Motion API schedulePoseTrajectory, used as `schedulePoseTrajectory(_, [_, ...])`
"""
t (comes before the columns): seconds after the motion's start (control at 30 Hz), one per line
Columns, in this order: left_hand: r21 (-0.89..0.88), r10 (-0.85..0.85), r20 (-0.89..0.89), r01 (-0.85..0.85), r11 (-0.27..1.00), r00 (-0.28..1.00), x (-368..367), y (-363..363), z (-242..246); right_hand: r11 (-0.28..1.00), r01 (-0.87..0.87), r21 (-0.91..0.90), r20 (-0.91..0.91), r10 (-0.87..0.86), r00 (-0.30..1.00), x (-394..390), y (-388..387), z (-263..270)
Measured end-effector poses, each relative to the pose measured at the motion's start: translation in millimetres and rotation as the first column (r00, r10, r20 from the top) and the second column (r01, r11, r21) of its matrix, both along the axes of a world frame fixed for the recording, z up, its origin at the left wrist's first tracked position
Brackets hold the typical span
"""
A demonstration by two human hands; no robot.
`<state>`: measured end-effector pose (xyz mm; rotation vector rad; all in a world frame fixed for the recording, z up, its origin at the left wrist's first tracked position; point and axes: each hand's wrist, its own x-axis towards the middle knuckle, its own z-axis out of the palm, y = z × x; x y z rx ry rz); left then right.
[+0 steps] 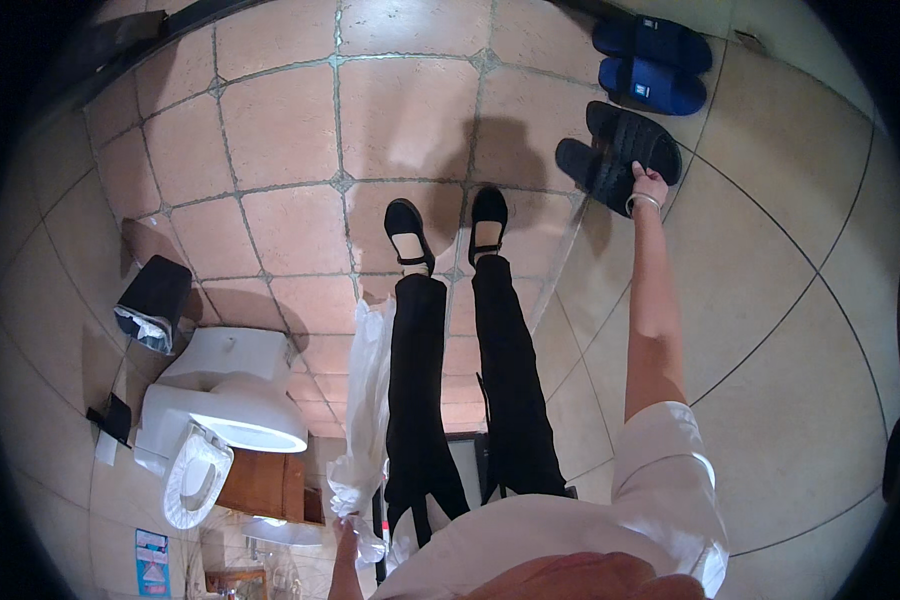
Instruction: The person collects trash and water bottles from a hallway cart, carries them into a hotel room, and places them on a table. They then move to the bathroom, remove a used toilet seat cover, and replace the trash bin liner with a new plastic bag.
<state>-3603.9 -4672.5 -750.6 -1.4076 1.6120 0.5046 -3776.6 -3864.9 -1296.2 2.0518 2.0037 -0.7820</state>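
At the upper right, my right hand (651, 184) pinches the edge of a pair of black slippers (616, 154), which lie close together at the meeting of the floor and the beige wall. A bangle circles that wrist. Just beyond them is a pair of blue slippers (651, 84) with dark straps, side by side. Low in the picture, my left hand (345, 523) grips the gathered top of a long white plastic bag (367, 382), which hangs down beside my left leg. Its fingers are partly hidden by the crumpled plastic.
On the left a white toilet (225, 397) has its lid and seat raised. A dark waste bin (154, 296) with a liner stands beside it. Behind are a wooden cabinet (262, 484) and a wall poster (152, 562). Pinkish floor tiles (285, 135) stretch ahead of my black shoes (407, 221).
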Motion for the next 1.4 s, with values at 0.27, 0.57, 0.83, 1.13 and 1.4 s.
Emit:
schedulePoseTrajectory(0.27, [-0.061, -0.01, -0.052, 0.007, 0.998, 0.999, 17, 2, -9, 0.98, -0.064, -0.191, -0.208, 0.023, 0.978, 27, -1, -5])
schedulePoseTrajectory(0.57, [-0.124, 0.003, -0.327, -0.046, 0.991, 0.945, 39, 37, -9, 0.678, -0.644, -0.354, 0.08, 0.708, 0.701, 32, -89, 199])
schedulePoseTrajectory(0.83, [0.109, 0.31, -0.76, -0.357, 0.928, 0.572, -15, 146, 57, -0.076, -0.88, -0.469, -0.611, 0.748, 0.261, -12, -281, 419])
schedulePoseTrajectory(1.13, [0.762, 0.752, -0.586, -0.11, 0.638, 0.302, 27, 193, 182, -0.745, -0.665, 0.052, -0.865, 0.299, -0.403, 33, -477, 532])
schedulePoseTrajectory(1.4, [0.189, 0.275, -0.908, -0.278, 0.942, 0.315, 209, 89, 182, -0.385, -0.615, -0.689, -0.688, 0.614, 0.387, 137, -618, 627])
